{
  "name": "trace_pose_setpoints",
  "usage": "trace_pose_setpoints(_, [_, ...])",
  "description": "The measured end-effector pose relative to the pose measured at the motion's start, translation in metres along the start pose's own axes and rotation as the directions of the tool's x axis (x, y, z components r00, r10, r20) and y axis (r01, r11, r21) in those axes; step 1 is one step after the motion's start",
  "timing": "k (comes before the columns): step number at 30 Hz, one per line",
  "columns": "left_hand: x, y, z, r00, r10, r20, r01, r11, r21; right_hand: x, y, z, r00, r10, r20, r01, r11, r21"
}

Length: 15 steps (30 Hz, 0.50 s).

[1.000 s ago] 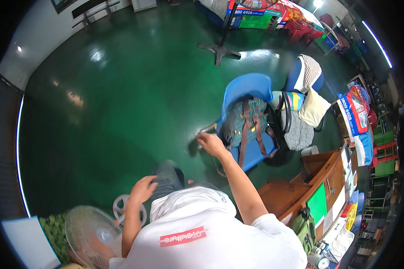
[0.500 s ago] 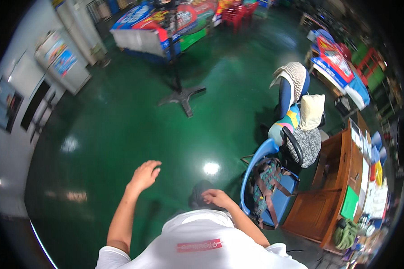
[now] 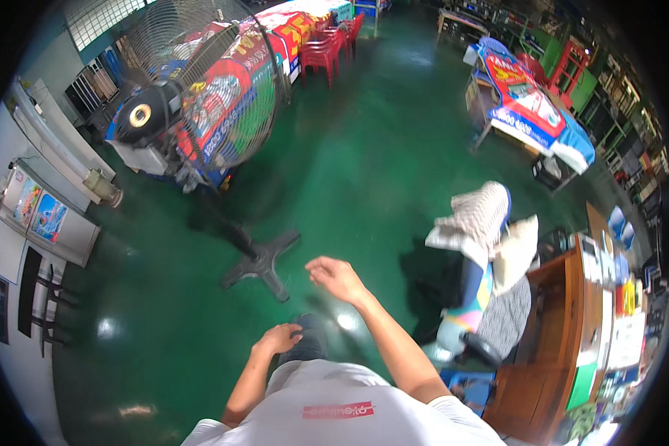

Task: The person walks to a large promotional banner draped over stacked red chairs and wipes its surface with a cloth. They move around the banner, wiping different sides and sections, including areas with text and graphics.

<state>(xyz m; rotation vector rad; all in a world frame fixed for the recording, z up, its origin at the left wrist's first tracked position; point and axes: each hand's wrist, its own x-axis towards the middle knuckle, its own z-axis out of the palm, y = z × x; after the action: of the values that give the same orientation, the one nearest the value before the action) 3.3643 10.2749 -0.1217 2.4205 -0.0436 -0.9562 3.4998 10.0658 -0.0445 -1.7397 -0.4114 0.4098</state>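
My left hand (image 3: 279, 339) hangs low in front of my body, near my dark-clad leg (image 3: 307, 343). Its fingers are loosely stretched and hold nothing. Further forward and to the right swings my right hand (image 3: 337, 279), empty too, with its fingers slightly bent but not closed. Beyond the hands stands a black pedestal fan; its cross-shaped foot (image 3: 260, 262) rests on the glossy green floor, short of my right hand. The fan's wire cage (image 3: 234, 97) rises at the upper left. Neither hand touches any object.
An office chair draped with a patterned cloth (image 3: 477, 215) and a cushion (image 3: 514, 254) stands at right, beside a wooden desk (image 3: 537, 386). Banner-covered tables (image 3: 524, 100) and red plastic chairs (image 3: 321, 58) are farther off. A fridge (image 3: 56, 223) lines the left wall.
I have moved forward, so the fan and draped chair are nearer and the blue chair is almost out of view. My right hand has swung forward, my left hand back.
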Motion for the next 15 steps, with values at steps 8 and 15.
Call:
trace_pose_setpoints(8, [0.379,0.077,-0.229,0.923,0.374,0.094,-0.385,0.910,0.154,0.279,0.001,-0.210,0.950,0.270,-0.158,-0.258,0.962,0.094])
trace_pose_setpoints(15, [0.717,0.260,-0.463,0.910,0.330,-0.250,-0.343,0.939,-0.005,0.377,0.138,-0.428,0.701,0.469,-0.537,-0.185,0.847,0.498])
